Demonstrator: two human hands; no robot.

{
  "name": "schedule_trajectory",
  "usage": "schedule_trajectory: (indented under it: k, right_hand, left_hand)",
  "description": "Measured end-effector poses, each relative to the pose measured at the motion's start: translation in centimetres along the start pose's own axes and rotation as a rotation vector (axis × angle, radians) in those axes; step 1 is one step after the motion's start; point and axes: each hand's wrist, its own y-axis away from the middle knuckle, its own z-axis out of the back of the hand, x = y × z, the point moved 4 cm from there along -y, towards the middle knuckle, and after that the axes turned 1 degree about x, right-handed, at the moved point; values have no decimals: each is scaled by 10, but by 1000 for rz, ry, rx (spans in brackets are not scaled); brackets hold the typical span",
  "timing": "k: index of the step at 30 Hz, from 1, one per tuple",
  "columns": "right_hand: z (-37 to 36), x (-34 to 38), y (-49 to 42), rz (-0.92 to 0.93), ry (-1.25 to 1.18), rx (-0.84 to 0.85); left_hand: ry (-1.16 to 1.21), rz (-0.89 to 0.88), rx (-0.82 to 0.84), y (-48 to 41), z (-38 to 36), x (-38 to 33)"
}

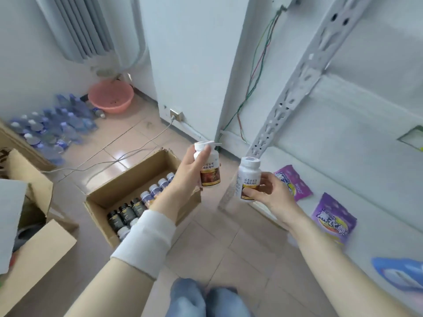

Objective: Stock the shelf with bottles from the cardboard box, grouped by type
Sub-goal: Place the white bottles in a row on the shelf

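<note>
My left hand (pixel 186 171) grips a white bottle (pixel 209 172) with a brown label, held upright above the open cardboard box (pixel 103 197). My right hand (pixel 272 193) grips a second white bottle (pixel 247 177) of the same kind, a little lower and to the right, near the white shelf (pixel 338 156). Inside the box stand dark bottles (pixel 124 213) at the near end and white-capped bottles with purple labels (pixel 155 189) further along. My left forearm hides part of the box.
Purple pouches (pixel 333 219) and a blue pack (pixel 398 274) lie on the low shelf board. A perforated upright (pixel 304 72) frames the shelf. Other cardboard boxes (pixel 34 245) stand at left. Water bottles (pixel 52 126), a pink basin (pixel 111 96) and a cable (pixel 128 154) occupy the floor behind.
</note>
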Motion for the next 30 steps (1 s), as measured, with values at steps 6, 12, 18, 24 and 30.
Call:
schedule_trajectory:
  k: [6,12,18,24,30]
  right_hand:
    - [111,38,76,144,-58,-179]
    - [216,67,137,286,-62,-308]
    - [295,118,148,421,-81,-442]
    - [352,168,103,504,-102,-597]
    - [385,176,22,454,-84,-686]
  left_hand:
    - [-53,-187,169,24,-121,-68]
    - [-73,-357,317,37,-239,-112]
    - [-204,-436,395,14,-310,-164]
    - [-366,-512,413,-57,-363,-218]
    - [-426,-461,559,-160,-417,-216]
